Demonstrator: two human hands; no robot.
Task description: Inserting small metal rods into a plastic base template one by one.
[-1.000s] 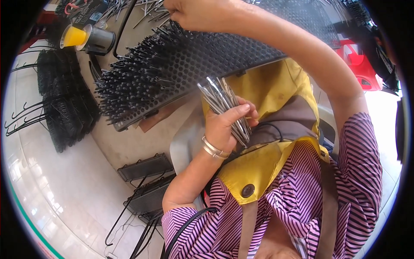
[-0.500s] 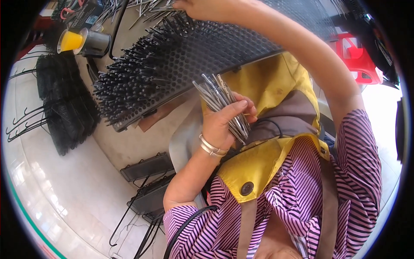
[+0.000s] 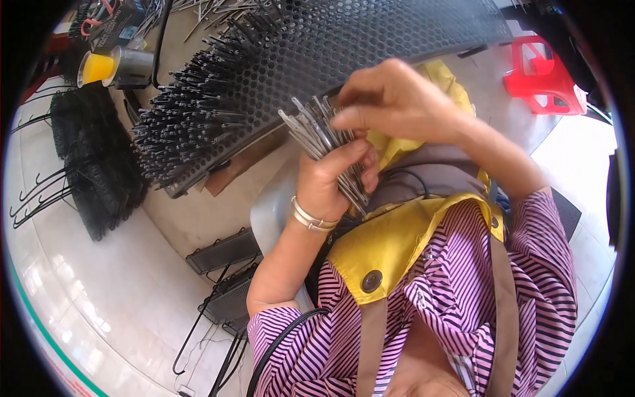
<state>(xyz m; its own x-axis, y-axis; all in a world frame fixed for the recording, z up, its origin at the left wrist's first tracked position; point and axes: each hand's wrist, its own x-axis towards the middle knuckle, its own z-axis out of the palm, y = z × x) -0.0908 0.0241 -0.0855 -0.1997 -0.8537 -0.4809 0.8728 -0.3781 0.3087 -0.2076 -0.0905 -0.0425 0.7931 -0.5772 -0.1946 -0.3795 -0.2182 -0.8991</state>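
My left hand (image 3: 331, 175) is closed around a bundle of thin metal rods (image 3: 317, 132). The rods are grey and slim, some with flattened ends, and they slant up and to the left. At their upper ends is my right hand (image 3: 397, 99), its fingers bent and slightly blurred. A gap shows between its thumb and fingers, and the thumb lies against or very near the rod tips. Just beyond both hands stretches a black perforated rack (image 3: 291, 63). Many dark rods (image 3: 192, 106) stand upright in the holes of its left part.
Loose metal rods (image 3: 225, 8) lie behind the rack. A cup with yellow contents (image 3: 99, 68) stands at the far left. Black racks with hooks (image 3: 99, 159) rest on the left floor, more black racks (image 3: 228, 291) lower down. A red plastic stool (image 3: 546, 76) is at right.
My right hand has come back from the far edge of the rack to the upper ends of the rods in my left hand. My left hand has shifted slightly left, still holding the bundle.
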